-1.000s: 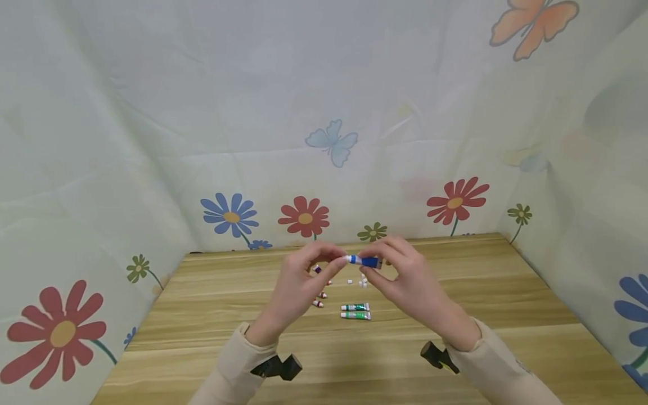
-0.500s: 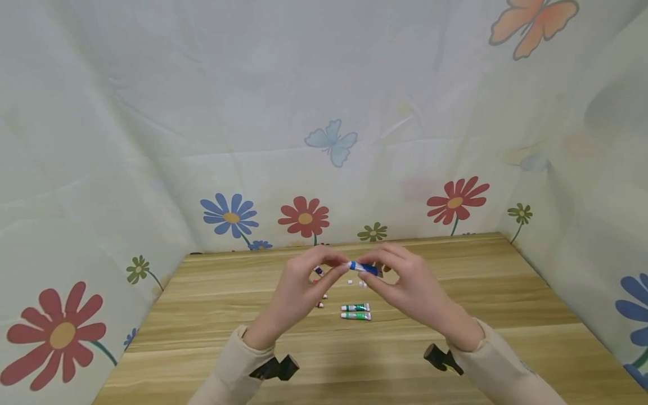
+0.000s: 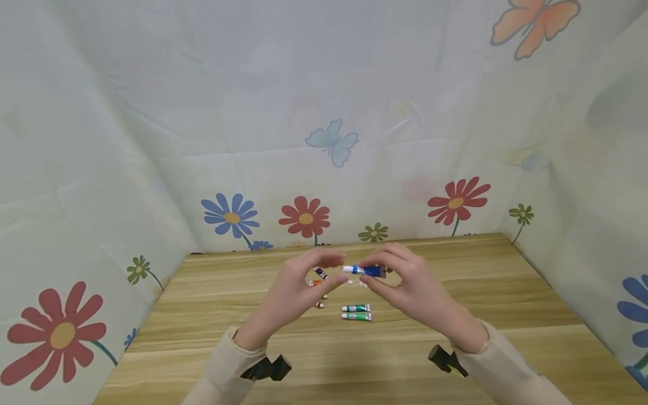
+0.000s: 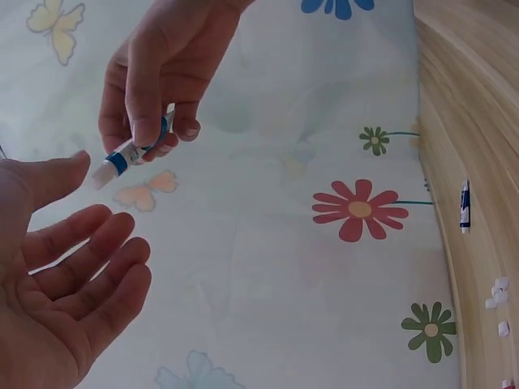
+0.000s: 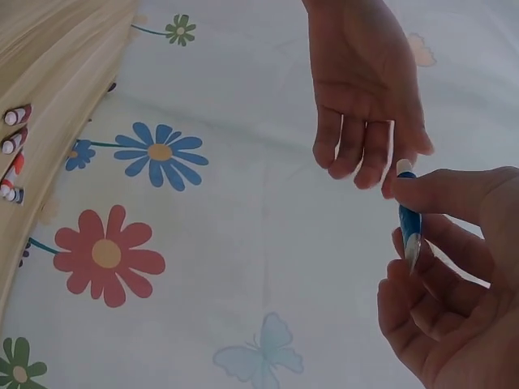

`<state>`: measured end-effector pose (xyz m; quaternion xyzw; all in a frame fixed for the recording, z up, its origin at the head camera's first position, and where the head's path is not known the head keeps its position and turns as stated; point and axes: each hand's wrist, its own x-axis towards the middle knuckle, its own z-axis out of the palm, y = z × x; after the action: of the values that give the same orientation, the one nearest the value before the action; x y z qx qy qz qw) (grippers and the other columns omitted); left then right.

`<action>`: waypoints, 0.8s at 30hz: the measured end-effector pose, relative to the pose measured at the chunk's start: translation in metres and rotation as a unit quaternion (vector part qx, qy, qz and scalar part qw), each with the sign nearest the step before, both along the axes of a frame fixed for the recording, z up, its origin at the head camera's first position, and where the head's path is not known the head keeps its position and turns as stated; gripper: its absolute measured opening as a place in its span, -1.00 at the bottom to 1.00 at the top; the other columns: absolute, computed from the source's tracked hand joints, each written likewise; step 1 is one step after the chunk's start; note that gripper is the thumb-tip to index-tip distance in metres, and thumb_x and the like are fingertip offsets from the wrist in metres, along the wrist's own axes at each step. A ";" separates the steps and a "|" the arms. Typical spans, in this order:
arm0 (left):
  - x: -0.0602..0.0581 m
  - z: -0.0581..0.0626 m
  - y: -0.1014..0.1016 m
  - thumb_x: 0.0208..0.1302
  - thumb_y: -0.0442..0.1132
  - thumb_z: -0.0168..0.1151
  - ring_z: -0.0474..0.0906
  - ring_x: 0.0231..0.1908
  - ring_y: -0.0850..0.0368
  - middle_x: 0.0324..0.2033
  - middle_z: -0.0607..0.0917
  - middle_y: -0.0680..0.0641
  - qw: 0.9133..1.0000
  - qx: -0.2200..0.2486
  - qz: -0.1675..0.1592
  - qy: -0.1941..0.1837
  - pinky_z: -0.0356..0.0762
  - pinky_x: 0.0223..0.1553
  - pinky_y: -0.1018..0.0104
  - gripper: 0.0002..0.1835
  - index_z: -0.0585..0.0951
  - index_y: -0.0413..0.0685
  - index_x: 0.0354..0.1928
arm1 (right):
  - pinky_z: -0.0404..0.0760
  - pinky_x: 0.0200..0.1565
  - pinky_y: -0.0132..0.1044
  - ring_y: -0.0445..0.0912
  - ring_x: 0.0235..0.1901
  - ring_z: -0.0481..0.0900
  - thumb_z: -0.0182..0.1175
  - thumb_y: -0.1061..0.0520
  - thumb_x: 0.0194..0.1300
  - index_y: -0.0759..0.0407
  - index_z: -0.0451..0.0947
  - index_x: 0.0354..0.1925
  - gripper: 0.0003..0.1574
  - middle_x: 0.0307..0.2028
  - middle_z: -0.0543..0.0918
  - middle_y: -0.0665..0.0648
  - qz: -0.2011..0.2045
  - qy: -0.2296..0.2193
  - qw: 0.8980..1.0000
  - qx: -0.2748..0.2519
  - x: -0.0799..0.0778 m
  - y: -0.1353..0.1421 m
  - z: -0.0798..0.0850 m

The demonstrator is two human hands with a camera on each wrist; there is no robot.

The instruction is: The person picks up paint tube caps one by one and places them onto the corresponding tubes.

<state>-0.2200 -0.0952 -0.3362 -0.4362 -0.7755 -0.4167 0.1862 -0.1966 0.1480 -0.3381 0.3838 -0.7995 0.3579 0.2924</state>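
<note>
My right hand (image 3: 410,275) pinches a blue paint tube (image 3: 373,271) between thumb and fingers, above the table. The tube's white end points left, toward my left hand (image 3: 291,287). That left hand has its thumb and fingers spread apart, with nothing held between them. In the left wrist view, a small gap separates the left thumb (image 4: 61,178) from the tube's white end (image 4: 104,173). Seen from the right wrist, the tube (image 5: 409,225) lies under the right thumb, its crimped end near the curled fingers.
Two green paint tubes (image 3: 356,312) lie side by side on the wooden table (image 3: 395,360). Small white caps (image 3: 363,284) lie behind them. A purple tube (image 3: 321,273), an orange tube (image 3: 316,283) and red-banded ones are partly hidden by my left hand. Flowered cloth (image 3: 253,169) surrounds the table.
My left thumb and fingers have parted and let go of the tube's white end, moving slightly left. The right hand keeps its pinch; the tube sits a little lower than a second ago.
</note>
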 end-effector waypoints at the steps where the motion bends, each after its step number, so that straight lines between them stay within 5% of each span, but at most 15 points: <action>1: 0.001 0.000 0.000 0.31 -0.19 0.40 0.66 -0.11 0.14 -0.10 0.73 0.08 1.000 0.001 0.007 -0.019 0.68 -0.20 0.26 -0.72 0.66 0.01 0.05 | 0.61 -0.27 -0.36 -0.25 -0.30 0.53 0.50 0.26 0.14 0.06 0.69 -0.09 -0.65 -0.18 0.63 -0.10 -0.001 0.009 1.000 0.002 0.000 0.000 0.000; 5: 0.003 0.001 0.000 0.40 -0.08 0.31 0.64 -0.26 0.22 -0.23 0.72 0.12 0.998 -0.006 0.024 -0.066 0.64 -0.49 0.34 -0.83 0.70 0.04 -0.09 | 0.59 -0.30 -0.39 -0.20 -0.29 0.55 0.52 0.29 0.09 0.09 0.69 -0.11 -0.63 -0.18 0.63 -0.06 0.001 0.036 0.999 0.004 -0.002 0.000 -0.001; 8: 0.005 0.001 0.003 0.42 -0.04 0.28 0.61 -0.32 0.26 -0.25 0.72 0.14 0.997 -0.023 0.041 -0.069 0.63 -0.46 0.35 -0.81 0.71 0.03 -0.12 | 0.62 -0.27 -0.38 -0.17 -0.26 0.57 0.53 0.31 0.07 0.11 0.69 -0.11 -0.61 -0.17 0.63 -0.04 0.003 0.051 0.999 0.006 -0.002 -0.001 -0.001; 13: 0.008 0.000 0.006 0.39 -0.16 0.32 0.60 -0.29 0.29 -0.23 0.73 0.11 0.997 -0.048 0.059 -0.013 0.64 -0.27 0.39 -0.85 0.71 -0.04 -0.11 | 0.64 -0.28 -0.39 -0.20 -0.28 0.58 0.51 0.31 0.10 0.12 0.70 -0.11 -0.64 -0.17 0.66 -0.04 0.014 0.041 0.999 0.003 -0.002 -0.002 -0.004; 19: 0.007 -0.001 0.006 0.33 -0.31 0.36 0.60 -0.19 0.28 -0.19 0.70 0.06 0.993 -0.059 0.020 0.101 0.60 -0.15 0.47 -0.85 0.69 -0.09 -0.08 | 0.62 -0.29 -0.35 -0.27 -0.32 0.56 0.47 0.22 0.19 0.04 0.71 -0.12 -0.73 -0.22 0.68 -0.13 0.029 -0.016 0.999 -0.003 -0.001 0.000 -0.005; 24: 0.008 0.000 0.004 0.35 -0.22 0.36 0.64 -0.10 0.22 -0.13 0.72 0.02 0.996 -0.053 0.014 0.075 0.62 -0.07 0.39 -0.78 0.68 -0.10 -0.02 | 0.60 -0.28 -0.36 -0.27 -0.32 0.55 0.46 0.20 0.21 0.00 0.69 -0.11 -0.73 -0.22 0.67 -0.16 0.028 -0.024 0.999 -0.002 -0.001 0.001 -0.005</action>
<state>-0.2119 -0.0909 -0.3364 -0.4647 -0.7865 -0.3379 0.2262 -0.1980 0.1487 -0.3427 0.3966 -0.7943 0.3771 0.2636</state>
